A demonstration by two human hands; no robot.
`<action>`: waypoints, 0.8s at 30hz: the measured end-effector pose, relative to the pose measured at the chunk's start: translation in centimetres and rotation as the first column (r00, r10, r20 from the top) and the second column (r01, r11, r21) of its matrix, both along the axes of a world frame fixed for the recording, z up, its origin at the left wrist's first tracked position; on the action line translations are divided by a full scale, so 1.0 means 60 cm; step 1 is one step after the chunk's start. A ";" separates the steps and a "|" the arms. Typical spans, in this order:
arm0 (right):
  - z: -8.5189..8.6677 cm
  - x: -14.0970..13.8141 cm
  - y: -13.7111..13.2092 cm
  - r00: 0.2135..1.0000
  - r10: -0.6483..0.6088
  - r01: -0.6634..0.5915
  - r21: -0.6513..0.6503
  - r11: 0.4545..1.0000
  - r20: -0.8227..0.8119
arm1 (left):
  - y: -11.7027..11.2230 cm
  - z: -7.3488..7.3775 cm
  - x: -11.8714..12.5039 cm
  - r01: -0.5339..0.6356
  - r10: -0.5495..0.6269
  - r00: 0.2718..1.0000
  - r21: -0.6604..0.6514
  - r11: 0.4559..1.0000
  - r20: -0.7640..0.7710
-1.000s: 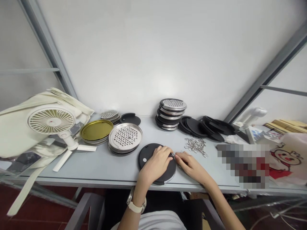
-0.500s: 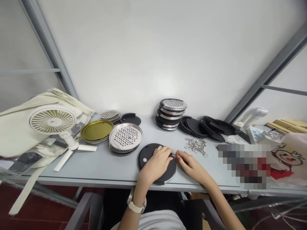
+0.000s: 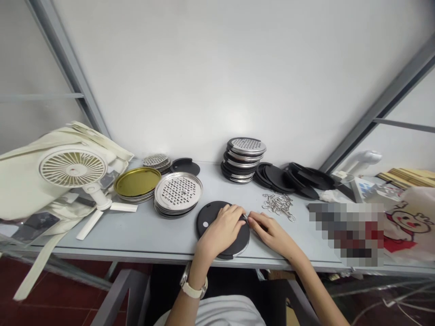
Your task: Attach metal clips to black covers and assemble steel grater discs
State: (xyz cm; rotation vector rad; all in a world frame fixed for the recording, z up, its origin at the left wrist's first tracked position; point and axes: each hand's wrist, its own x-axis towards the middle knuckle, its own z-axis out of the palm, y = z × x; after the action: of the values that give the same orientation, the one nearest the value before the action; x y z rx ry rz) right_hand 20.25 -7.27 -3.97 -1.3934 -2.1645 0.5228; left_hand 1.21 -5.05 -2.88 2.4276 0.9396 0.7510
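In the head view, a black round disc with a silver edge and a white dot lies near the table's front edge. Across its top rests my left hand, fingers bent and closed at its right side. My right hand pinches a small metal clip at the disc's right edge, beside my left fingertips. Most of that clip is hidden by the fingers. Behind my right hand is a loose pile of small metal clips.
A stack of silver grater discs and gold lids stand left. Behind are stacked black-and-silver graters and black discs. A white fan stands far left; a printed bag lies far right.
The hands stay at the disc's right edge with almost no movement. The right fingers have shifted very slightly; the whole view has moved a little.
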 end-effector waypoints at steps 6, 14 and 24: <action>0.001 0.000 0.000 1.000 0.006 -0.006 -0.005 1.000 0.001 | 0.000 0.000 0.001 0.001 -0.001 1.000 0.006 1.000 -0.005; -0.011 0.005 0.003 1.000 0.001 -0.001 0.003 1.000 0.028 | 0.000 -0.003 0.002 -0.009 0.009 1.000 0.007 1.000 -0.008; -0.006 0.001 0.002 1.000 -0.003 0.003 0.007 1.000 0.020 | 0.000 0.000 0.002 -0.008 0.008 1.000 -0.006 1.000 -0.017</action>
State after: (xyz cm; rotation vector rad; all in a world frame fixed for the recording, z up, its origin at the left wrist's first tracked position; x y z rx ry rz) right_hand 20.33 -7.16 -4.33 -1.4039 -2.1771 0.5018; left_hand 1.34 -5.07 -2.88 2.4297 0.9576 0.7303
